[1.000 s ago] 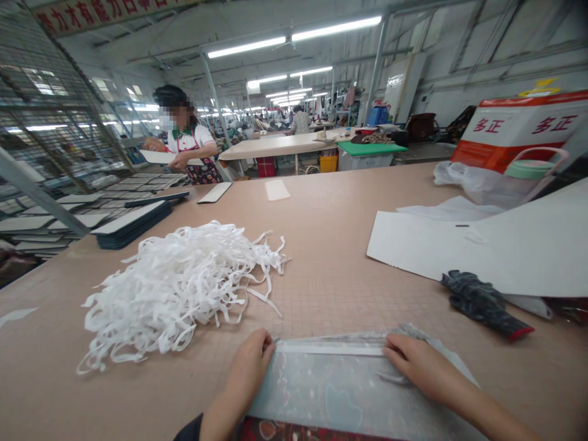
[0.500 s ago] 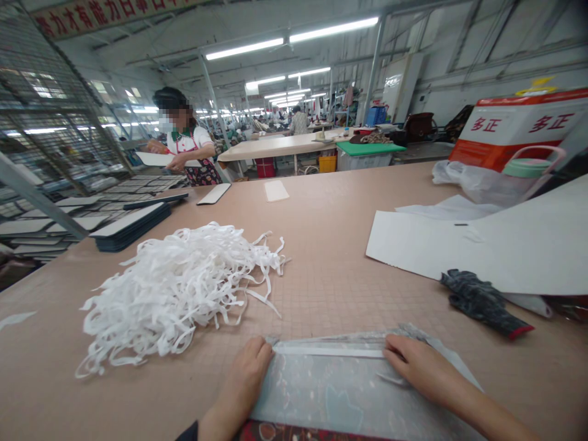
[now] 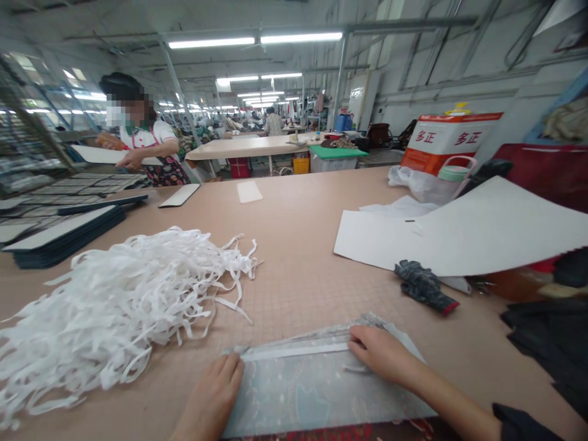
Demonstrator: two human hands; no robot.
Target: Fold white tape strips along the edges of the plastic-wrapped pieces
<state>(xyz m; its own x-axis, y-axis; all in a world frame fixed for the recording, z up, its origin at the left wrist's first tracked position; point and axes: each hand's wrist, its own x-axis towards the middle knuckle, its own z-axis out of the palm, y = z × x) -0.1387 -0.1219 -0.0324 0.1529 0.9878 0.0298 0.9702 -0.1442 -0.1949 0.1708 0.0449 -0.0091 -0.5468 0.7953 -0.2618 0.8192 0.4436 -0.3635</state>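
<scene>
A pale blue-grey fabric piece [image 3: 294, 392] with a faint floral pattern lies on the table before me. Along its far edge runs a narrow white strip [image 3: 298, 351]. At the strip's left end, the fingers of my left hand [image 3: 215, 386] are pressed together, gripping the strip against the fabric; the fingertips are partly hidden. My right hand [image 3: 379, 350] pinches the strip's other end, fingers curled and thumb tucked below. Crumpled grey fabric shows beyond both hands. Dark red patterned material [image 3: 340, 432] peeks out along the near edge. A large tangled heap of white strips [image 3: 133, 300] is to the left.
A dark knitted glove [image 3: 425, 286] lies right, beside a large white sheet [image 3: 441, 239]. Dark cloth [image 3: 551, 343] sits farther right. Stacked dark-edged panels [image 3: 68, 236] stand at the left edge. Across the table, another person [image 3: 142, 141] holds a white panel.
My view has swung right, so everything sits farther left and more of the right side shows. Both hands keep their places on the strip and fabric.
</scene>
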